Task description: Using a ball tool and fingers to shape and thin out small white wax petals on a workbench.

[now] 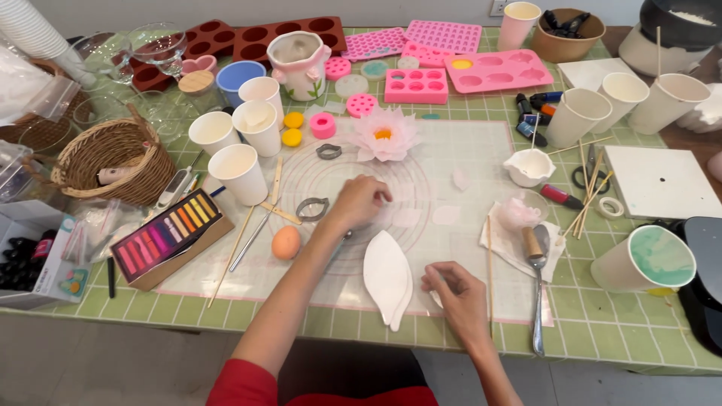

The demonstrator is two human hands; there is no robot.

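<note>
- Here, in the head view, the left hand [359,201] rests curled, fingertips pressing a thin white petal [402,218] on the silicone mat [466,150].
- The right hand [457,292], loosely closed, pinches another petal piece beside two stacked white leaf moulds [387,277].
- Two metal cutters [313,209] lie nearby; one egg [286,242].

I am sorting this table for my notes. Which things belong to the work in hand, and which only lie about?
In use:
left hand
right hand
white leaf-shaped piece
silicone mat

Lying about:
egg
pastel set
wicker basket
pink moulds
spoon
</note>
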